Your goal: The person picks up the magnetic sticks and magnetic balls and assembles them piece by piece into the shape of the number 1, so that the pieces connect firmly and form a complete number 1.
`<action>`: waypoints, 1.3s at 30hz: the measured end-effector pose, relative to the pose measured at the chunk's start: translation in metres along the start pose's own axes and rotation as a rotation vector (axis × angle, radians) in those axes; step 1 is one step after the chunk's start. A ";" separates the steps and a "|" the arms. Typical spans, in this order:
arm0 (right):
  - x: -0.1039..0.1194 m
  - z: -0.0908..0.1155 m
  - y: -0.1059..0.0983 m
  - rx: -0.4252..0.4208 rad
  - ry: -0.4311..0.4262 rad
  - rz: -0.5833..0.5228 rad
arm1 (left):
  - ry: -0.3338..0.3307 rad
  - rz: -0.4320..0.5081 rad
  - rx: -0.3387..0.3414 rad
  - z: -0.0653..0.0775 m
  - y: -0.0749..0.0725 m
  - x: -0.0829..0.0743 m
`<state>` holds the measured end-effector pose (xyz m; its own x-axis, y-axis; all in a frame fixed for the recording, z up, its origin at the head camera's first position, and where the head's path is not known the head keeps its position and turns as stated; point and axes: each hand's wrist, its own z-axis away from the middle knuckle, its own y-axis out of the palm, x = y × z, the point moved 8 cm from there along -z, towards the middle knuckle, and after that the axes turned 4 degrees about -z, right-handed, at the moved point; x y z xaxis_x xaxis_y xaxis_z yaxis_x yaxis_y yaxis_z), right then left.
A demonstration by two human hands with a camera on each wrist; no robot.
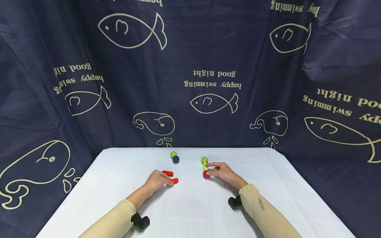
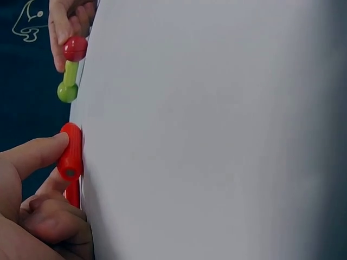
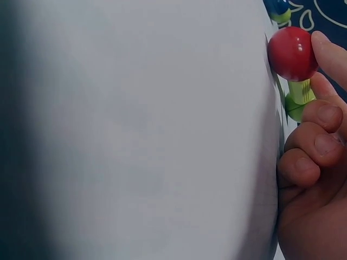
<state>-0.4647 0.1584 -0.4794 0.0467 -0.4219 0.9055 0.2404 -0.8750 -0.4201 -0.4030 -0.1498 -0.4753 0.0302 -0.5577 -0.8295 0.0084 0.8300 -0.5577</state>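
A yellow-green rod joins a green ball and a red ball, forming a dumbbell-shaped piece. My right hand holds this piece, its thumb on the red ball and index finger by the rod; the other fingers are curled in the right wrist view. On the left, my left hand pinches the nearer red rod, thumb along its side. A second red rod lies just beyond that hand, partly hidden behind the fingers in the left wrist view.
Toward the back of the white table, a loose green ball and a dark blue ball sit side by side. A navy curtain with fish drawings stands behind the table's far edge.
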 end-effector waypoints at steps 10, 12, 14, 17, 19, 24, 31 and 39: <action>0.001 0.001 0.001 0.001 -0.007 0.006 | -0.014 0.014 -0.029 0.002 0.002 -0.002; 0.001 0.001 0.001 0.000 -0.010 0.007 | -0.021 0.021 -0.031 0.002 0.004 -0.002; 0.000 0.001 0.001 0.000 -0.010 0.007 | -0.029 0.030 -0.029 0.003 0.006 -0.003; 0.001 0.001 0.001 -0.004 -0.013 0.011 | -0.024 0.037 -0.023 0.004 0.011 -0.007; 0.002 0.002 0.001 -0.011 -0.016 0.007 | -0.018 0.049 -0.026 0.005 0.014 -0.010; 0.004 0.002 0.002 -0.017 -0.024 0.001 | 0.002 0.069 -0.039 0.007 0.019 -0.018; 0.003 -0.002 0.001 -0.008 -0.030 0.010 | 0.014 0.141 -0.047 0.011 0.023 -0.028; 0.003 0.000 0.003 -0.011 -0.020 0.014 | -0.016 0.144 -0.038 0.020 0.035 -0.040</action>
<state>-0.4636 0.1545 -0.4784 0.0692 -0.4299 0.9002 0.2290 -0.8715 -0.4337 -0.3840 -0.0979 -0.4611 0.0445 -0.4328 -0.9004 -0.0350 0.9001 -0.4343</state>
